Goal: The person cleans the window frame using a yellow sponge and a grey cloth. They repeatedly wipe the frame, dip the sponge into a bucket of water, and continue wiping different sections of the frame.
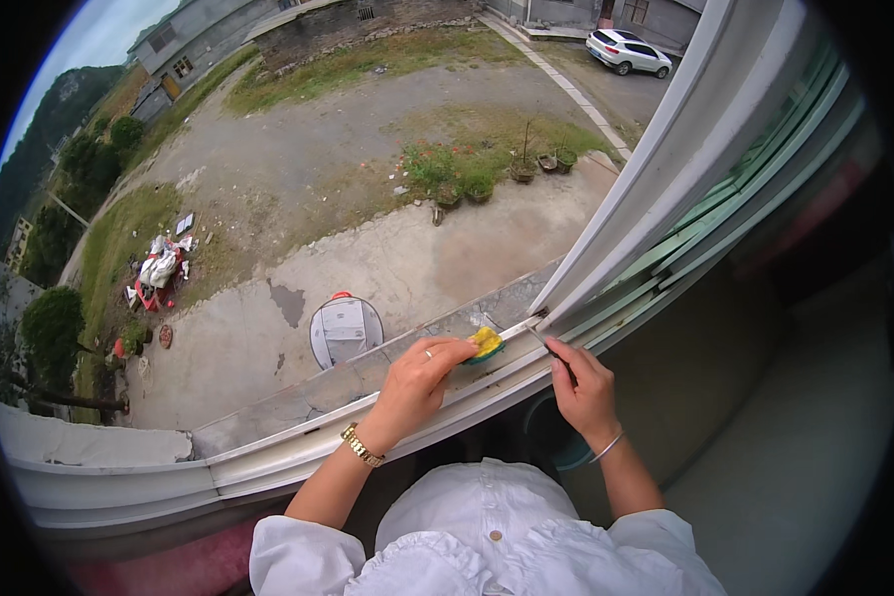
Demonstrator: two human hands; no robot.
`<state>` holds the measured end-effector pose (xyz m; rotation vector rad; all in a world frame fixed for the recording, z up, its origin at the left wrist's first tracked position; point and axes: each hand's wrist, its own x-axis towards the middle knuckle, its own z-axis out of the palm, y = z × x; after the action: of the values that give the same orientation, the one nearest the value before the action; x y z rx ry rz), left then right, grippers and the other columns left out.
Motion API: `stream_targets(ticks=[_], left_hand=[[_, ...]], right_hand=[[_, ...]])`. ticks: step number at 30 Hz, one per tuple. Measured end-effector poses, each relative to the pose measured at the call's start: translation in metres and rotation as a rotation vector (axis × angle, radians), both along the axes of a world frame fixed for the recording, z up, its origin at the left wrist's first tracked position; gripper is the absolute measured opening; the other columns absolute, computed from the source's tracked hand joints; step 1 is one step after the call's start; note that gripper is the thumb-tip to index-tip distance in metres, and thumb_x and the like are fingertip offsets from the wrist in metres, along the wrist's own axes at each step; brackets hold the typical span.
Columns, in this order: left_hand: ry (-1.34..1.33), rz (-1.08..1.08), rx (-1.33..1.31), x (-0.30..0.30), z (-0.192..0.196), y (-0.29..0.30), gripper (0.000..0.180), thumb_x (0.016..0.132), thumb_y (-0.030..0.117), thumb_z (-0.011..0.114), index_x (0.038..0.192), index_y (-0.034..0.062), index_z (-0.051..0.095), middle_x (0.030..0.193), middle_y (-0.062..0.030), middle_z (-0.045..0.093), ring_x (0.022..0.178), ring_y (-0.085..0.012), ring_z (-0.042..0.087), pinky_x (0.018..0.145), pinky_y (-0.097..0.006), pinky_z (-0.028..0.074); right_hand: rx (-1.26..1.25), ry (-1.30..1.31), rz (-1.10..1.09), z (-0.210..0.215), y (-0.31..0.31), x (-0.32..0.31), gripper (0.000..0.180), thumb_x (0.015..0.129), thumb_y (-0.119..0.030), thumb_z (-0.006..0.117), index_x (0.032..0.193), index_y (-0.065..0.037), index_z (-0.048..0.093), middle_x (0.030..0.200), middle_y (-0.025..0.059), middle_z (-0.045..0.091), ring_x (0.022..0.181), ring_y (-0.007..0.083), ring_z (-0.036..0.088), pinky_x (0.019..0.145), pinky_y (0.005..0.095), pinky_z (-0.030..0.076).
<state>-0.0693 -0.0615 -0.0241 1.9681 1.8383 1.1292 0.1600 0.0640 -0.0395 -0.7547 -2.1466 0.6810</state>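
My left hand (pixel 422 382), with a ring and a gold watch, pinches a yellow sponge with a green scouring side (pixel 486 344) over the white window track (pixel 318 427). Close by, my right hand (pixel 584 389), wearing a bangle, is closed around a slim tool with a dark handle (pixel 567 369). The tool's thin pale end (pixel 536 335) points into the track, where the upright sash frame (pixel 621 219) meets it. Its exact kind is too small to make out. Both forearms reach forward over the inner edge of the sill.
Sliding glass panes (pixel 755 179) stand at the right. A teal bucket (pixel 558 439) is partly hidden below my right hand. Outside and below lie a concrete yard (pixel 407 278), a round grey-white object (pixel 347 332), potted plants (pixel 447 184) and a parked white car (pixel 628 52).
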Motion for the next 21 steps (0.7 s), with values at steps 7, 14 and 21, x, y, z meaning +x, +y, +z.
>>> stream_targets(ticks=[7, 14, 21], left_hand=[[0.484, -0.240, -0.158, 0.025, -0.017, 0.040, 0.041, 0.084, 0.012, 0.057, 0.125, 0.0066, 0.061, 0.108, -0.0024, 0.070, 0.090, -0.0213, 0.057, 0.082, -0.028, 0.049], [0.499, -0.187, -0.289, 0.016, -0.006, 0.012, 0.038, 0.082, 0.010, 0.059, 0.119, 0.0058, 0.063, 0.090, -0.0048, 0.066, 0.086, -0.0227, 0.056, 0.075, -0.033, 0.050], [-0.082, 0.140, -0.483, -0.048, 0.031, -0.036, 0.028, 0.073, -0.002, 0.078, 0.099, 0.0089, 0.074, 0.089, -0.0097, 0.070, 0.084, -0.0214, 0.065, 0.077, -0.032, 0.053]], right_hand=[[-0.042, -0.020, -0.038, -0.006, -0.026, 0.024, 0.029, 0.086, -0.001, 0.065, 0.115, -0.006, 0.068, 0.077, 0.0105, 0.062, 0.059, 0.0260, 0.060, 0.053, 0.0352, 0.048], [0.028, 0.036, -0.095, 0.000, -0.025, 0.045, 0.032, 0.085, 0.001, 0.064, 0.117, -0.005, 0.068, 0.075, 0.0085, 0.062, 0.054, 0.0217, 0.054, 0.050, 0.0333, 0.044], [0.018, 0.022, -0.151, -0.003, -0.034, 0.070, 0.032, 0.086, 0.001, 0.063, 0.117, -0.005, 0.068, 0.078, 0.0098, 0.064, 0.062, 0.0233, 0.059, 0.058, 0.0341, 0.048]])
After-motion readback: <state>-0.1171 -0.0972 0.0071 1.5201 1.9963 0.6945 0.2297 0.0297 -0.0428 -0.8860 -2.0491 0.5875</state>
